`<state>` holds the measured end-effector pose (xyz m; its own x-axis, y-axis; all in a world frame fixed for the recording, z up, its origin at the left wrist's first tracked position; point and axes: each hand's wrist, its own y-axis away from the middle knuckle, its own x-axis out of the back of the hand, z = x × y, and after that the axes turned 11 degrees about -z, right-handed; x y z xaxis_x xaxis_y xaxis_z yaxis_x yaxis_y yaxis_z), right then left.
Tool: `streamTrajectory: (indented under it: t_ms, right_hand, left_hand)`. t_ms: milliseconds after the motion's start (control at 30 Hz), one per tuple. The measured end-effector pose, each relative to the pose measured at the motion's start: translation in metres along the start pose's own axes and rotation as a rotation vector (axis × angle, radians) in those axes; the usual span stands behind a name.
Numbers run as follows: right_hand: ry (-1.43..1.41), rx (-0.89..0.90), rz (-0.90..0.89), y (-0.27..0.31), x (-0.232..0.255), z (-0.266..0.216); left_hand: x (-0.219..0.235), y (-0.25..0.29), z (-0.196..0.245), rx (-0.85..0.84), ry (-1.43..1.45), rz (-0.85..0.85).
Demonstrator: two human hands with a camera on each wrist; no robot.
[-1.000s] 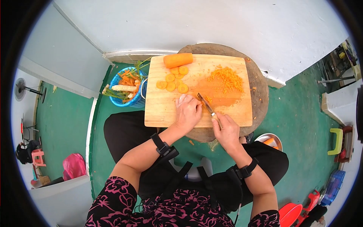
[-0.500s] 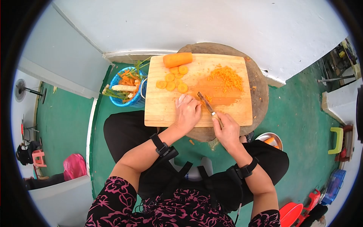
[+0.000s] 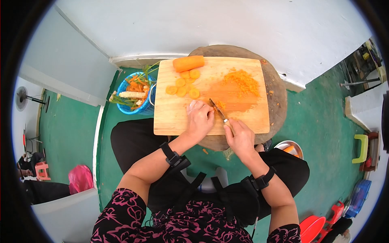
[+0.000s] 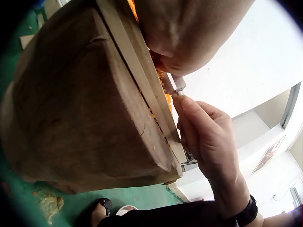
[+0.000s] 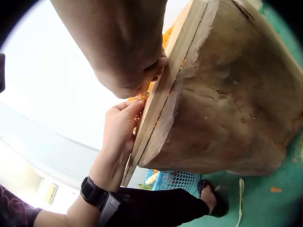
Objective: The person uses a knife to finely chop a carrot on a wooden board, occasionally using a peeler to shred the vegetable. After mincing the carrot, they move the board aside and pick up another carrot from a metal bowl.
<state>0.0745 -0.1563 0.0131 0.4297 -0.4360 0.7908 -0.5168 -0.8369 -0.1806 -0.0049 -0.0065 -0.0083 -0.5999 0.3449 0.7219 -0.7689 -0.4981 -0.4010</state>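
Observation:
The right hand [image 3: 240,137] grips a small knife [image 3: 219,111] by its light handle, blade slanting up and left over the wooden cutting board [image 3: 166,117]. Beside the blade the left hand [image 3: 200,120] rests on the board with bent fingers; in the right wrist view this hand [image 5: 119,126] has its fingertips on orange carrot, mostly hidden. Finely chopped carrot [image 3: 243,83] is spread on the board's right side. Several carrot slices [image 3: 180,82] lie at the upper left, below a thick carrot piece [image 3: 188,63]. In the left wrist view the right hand [image 4: 210,137] pinches the knife handle.
A round wooden block [image 3: 277,93] stands under the board. Left of it is a blue basket [image 3: 122,86] of peelings; a metal bowl [image 3: 298,146] sits on the floor at lower right. Farther right stands a green stool [image 3: 360,150].
The knife and right hand have shifted slightly left, and the board sits a little farther left in view. The left hand stays by the blade. Dark clothing of someone at far left has moved.

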Motion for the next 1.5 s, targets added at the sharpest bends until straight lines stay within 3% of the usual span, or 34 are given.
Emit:
streamTrajectory:
  t_ms: [167,867,1067,1500]
  right_hand:
    - [-0.128,0.008,0.063,0.0,0.0,0.007]
    - [0.102,0.029,-0.017,0.001,-0.001,-0.001]
    - [-0.188,-0.062,-0.01,0.0,0.002,0.006]
    - [-0.066,0.028,0.015,0.002,-0.001,0.004]
  left_hand:
    - [0.001,0.001,-0.002,0.023,0.038,0.001]
    - [0.002,0.001,-0.003,0.008,0.028,-0.017]
    - [0.004,0.002,-0.004,-0.002,0.048,-0.032]
    - [0.004,0.002,-0.001,0.006,0.042,-0.014]
